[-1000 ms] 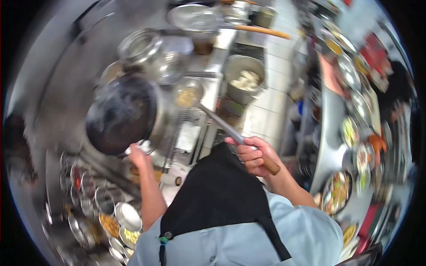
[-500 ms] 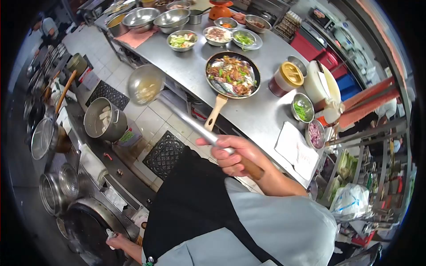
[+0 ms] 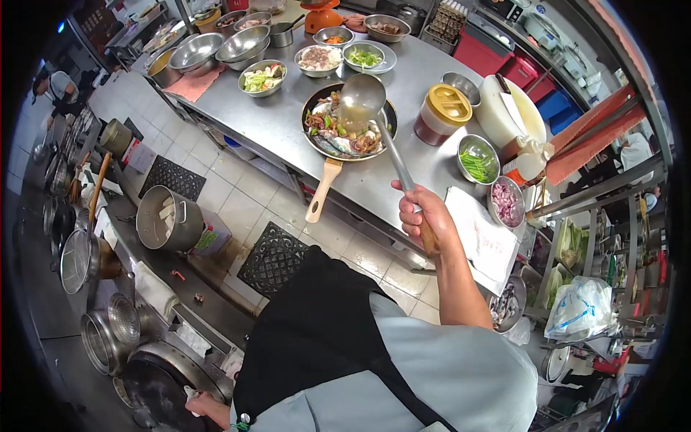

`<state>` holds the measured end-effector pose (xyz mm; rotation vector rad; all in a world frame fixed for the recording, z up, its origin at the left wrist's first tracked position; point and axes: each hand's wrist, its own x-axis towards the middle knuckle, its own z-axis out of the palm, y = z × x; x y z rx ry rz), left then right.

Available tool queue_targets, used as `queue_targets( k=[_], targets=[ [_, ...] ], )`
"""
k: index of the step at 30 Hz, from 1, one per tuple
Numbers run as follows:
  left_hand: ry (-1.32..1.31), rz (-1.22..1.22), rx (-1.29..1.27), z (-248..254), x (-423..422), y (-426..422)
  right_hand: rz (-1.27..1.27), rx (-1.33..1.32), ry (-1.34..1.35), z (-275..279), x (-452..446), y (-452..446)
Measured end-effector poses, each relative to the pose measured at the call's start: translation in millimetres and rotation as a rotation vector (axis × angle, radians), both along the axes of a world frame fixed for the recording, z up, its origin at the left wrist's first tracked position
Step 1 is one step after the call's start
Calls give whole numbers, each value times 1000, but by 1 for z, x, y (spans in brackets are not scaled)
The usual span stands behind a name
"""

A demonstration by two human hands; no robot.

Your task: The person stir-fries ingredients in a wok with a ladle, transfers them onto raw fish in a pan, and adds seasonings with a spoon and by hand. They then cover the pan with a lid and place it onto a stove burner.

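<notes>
My right hand point(image 3: 425, 214) is wrapped round the wooden grip of a long metal ladle point(image 3: 397, 160). The ladle's bowl hangs over a frying pan point(image 3: 325, 189) and looks tilted, with pale liquid in it. Fish pieces point(image 3: 337, 145) with browned onion and green bits lie in the pan, which rests on the steel table, its light wooden handle jutting over the edge. At the lower left, my left hand point(image 3: 209, 408) grips a white cloth point(image 3: 191, 394) against the edge of a dark wok point(image 3: 147, 389). The part of the wok under the cloth is hidden.
Several metal bowls of ingredients stand on the table point(image 3: 425, 86), including greens point(image 3: 478, 160) and chopped red onion point(image 3: 507, 204). A lidded tub point(image 3: 444, 114) sits right of the pan. A large pot point(image 3: 170, 218) stands at the left. In the background is another person point(image 3: 61, 90).
My right hand has moved right and slightly up with the ladle. Its bowl has swung from above the floor to over the frying pan. My left hand still holds the cloth at the wok.
</notes>
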<state>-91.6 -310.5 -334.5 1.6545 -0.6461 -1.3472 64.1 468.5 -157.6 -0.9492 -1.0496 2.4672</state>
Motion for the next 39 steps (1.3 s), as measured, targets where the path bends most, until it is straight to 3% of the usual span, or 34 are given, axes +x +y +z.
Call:
queue_targets(
  k=[4, 7, 8, 9, 10, 11, 14, 15, 16, 17, 21, 22, 25, 26, 27, 30, 32, 35, 37, 38, 39],
  targets=[
    [41, -23, 28, 4, 2, 3, 43, 228, -61, -24, -11, 24],
    [26, -97, 11, -8, 8, -17, 83, 869, -517, -20, -21, 7],
    [-181, -483, -124, -8, 20, -10, 87, 1162, -548, -44, -23, 13],
    [-382, -789, -339, -7, 33, -3, 115, 1082, -568, -28, -28, 0],
    [-365, -807, -428, -16, 26, -13, 147, 1121, -471, -41, -34, -2],
    [-200, -696, -317, -25, 17, -12, 243, 877, -311, -23, -48, -21],
    [143, -301, -47, -36, 5, -6, 623, 644, -50, 16, -96, -86],
    [102, -176, -141, -15, -6, 16, 770, 597, -2, 15, -120, -110],
    [260, -183, -186, -34, -8, 1, 900, 552, 34, 15, -139, -137],
    [335, -192, -132, -9, -8, 25, 1010, 509, 57, 15, -153, -159],
    [366, -398, 74, 23, 12, 43, 1453, 645, 294, -1, -229, -283],
    [360, -455, 62, 21, 20, 49, 1547, 813, 337, 1, -245, -315],
    [225, -526, -99, 16, 73, 78, 1674, 889, 623, -33, -290, -402],
    [271, -541, -218, 47, 94, 110, 1641, 953, 740, -47, -305, -426],
    [229, -543, -235, 49, 120, 124, 1602, 1016, 855, -55, -319, -447],
    [-48, -354, -316, 32, 179, 166, 1649, 817, 555, -55, -356, -490],
    [-34, -329, -309, 29, 189, 194, 1633, 725, 538, -53, -391, -521],
    [-761, -486, -152, -33, 194, 210, 1692, 597, 617, -63, -436, -573],
    [-1036, -562, -235, -39, 190, 223, 1655, 245, 496, -50, -432, -604],
    [-1159, -582, -284, -43, 180, 224, 1679, 221, 447, -43, -433, -619],
    [-1080, -523, -302, -47, 170, 223, 1706, 197, 403, -35, -439, -634]
  ],
)
